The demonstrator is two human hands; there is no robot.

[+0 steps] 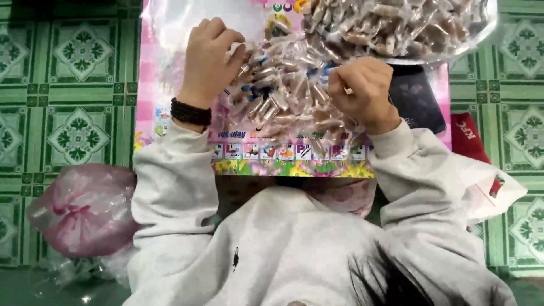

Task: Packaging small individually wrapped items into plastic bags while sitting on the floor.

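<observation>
My left hand (211, 59), with a black bead bracelet on its wrist, grips the upper left edge of a clear plastic bag (286, 93) filled with small wrapped brown sweets. My right hand (365, 90) is closed in a fist on the bag's right side. The bag hangs between both hands over a pink picture poster (156, 85) spread on the floor. My grey sleeves and chest fill the lower part of the view.
A big heap of the same wrapped sweets in clear plastic (396, 25) lies at the top right. A dark flat pouch (416, 102), a red cloth item (467, 136) and a white bag (493, 192) sit at right. A pink plastic bag (85, 207) rests on the green tiled floor (73, 85).
</observation>
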